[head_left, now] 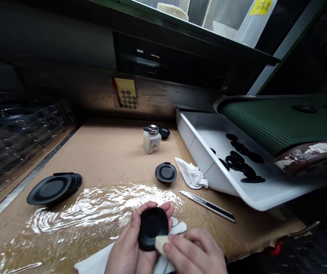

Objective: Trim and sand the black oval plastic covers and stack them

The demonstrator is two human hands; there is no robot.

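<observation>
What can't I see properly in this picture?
Head view:
Underside of the black dish: hidden by the left hand.
Part of the pale block: covered by the blurred right hand.
Print on the white bottle: too small.
Clear plastic: blurred, cut off by left edge.
Green belt: cut off by right edge.

The right hand (196,251) is blurred, and its fingers hide part of the pale block (161,242). The left hand (129,247) is partly hidden behind the black dish (153,228) it holds; the view's bottom cuts off both hands. Near the tabletop (109,148)'s far edge, the white bottle (152,141) partly hides another dish (165,133). Past the left edge, clear trays (23,133) are blurred and cut off.
</observation>
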